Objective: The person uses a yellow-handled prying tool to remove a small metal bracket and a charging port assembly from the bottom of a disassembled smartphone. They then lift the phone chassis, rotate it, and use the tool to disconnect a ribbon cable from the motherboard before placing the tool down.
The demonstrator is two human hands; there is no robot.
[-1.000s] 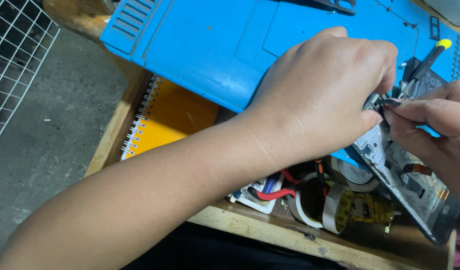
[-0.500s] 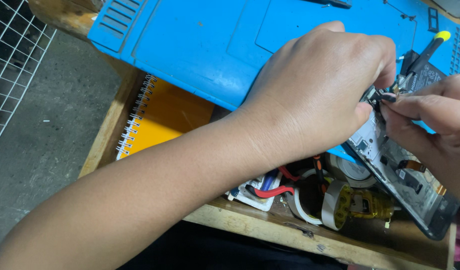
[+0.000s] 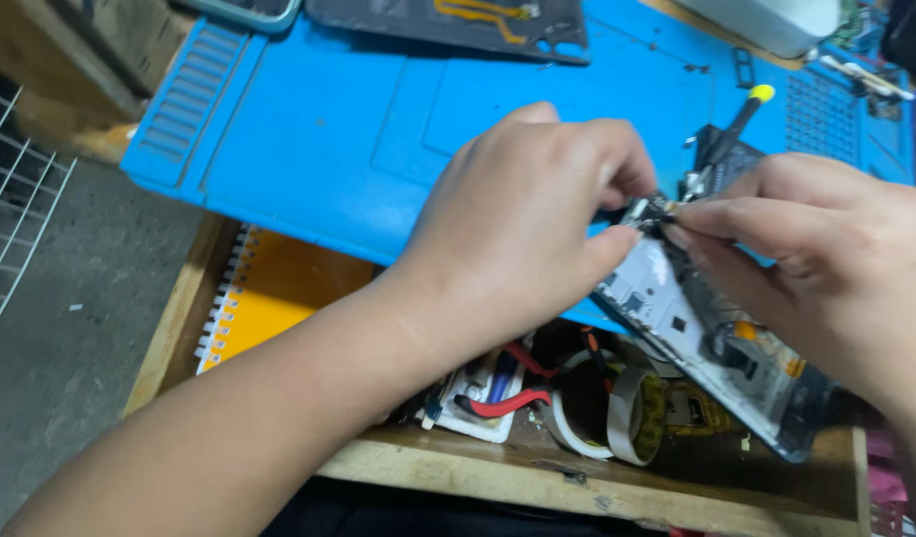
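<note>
Our view has drawn closer; our left hand [image 3: 523,224] and right hand [image 3: 826,264] still pinch the opened phone [image 3: 697,328] at centre right, above the mat [image 3: 359,129].

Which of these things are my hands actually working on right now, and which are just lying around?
In hand:
left hand
right hand
opened phone, held by both hands at its top end

Lying about:
blue work mat
yellow-tipped screwdriver
orange spiral notebook
tape rolls
red-handled pliers
dark panel
</note>
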